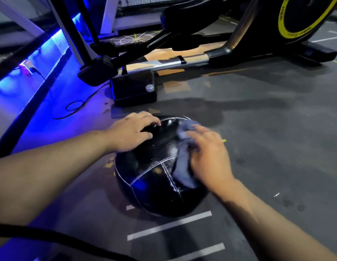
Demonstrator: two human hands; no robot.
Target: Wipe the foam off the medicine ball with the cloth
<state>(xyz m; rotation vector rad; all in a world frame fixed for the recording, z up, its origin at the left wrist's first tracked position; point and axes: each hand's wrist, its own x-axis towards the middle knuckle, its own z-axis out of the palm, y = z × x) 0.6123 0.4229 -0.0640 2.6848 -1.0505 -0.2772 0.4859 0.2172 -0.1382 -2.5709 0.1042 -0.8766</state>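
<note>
**Medicine Ball Wipe-Down: Hand and Cloth Positions**

The medicine ball [152, 176] sat on the floor [267, 129], near and centre in the view. Thin whitish traces, probably leftover foam [175, 187], followed the stitched seam on its near side.

The grey cloth [182, 166] lay bunched on the ball's upper right side. The right hand [209, 157] covered the cloth and pressed it to the leather. Motion blur hid whether the fingers were curled round the cloth or lay flat, so the grip cannot be told.

The left hand [130, 134] was released, fingers spread on the ball's upper left. This placement probably kept the ball from rolling under the wiping pressure.

No container was in view.

An exercise machine [163, 61] stood on the far side. A black cable [75, 106] looped at far left, and white floor markings [169, 226] ran just near of the ball.
</note>
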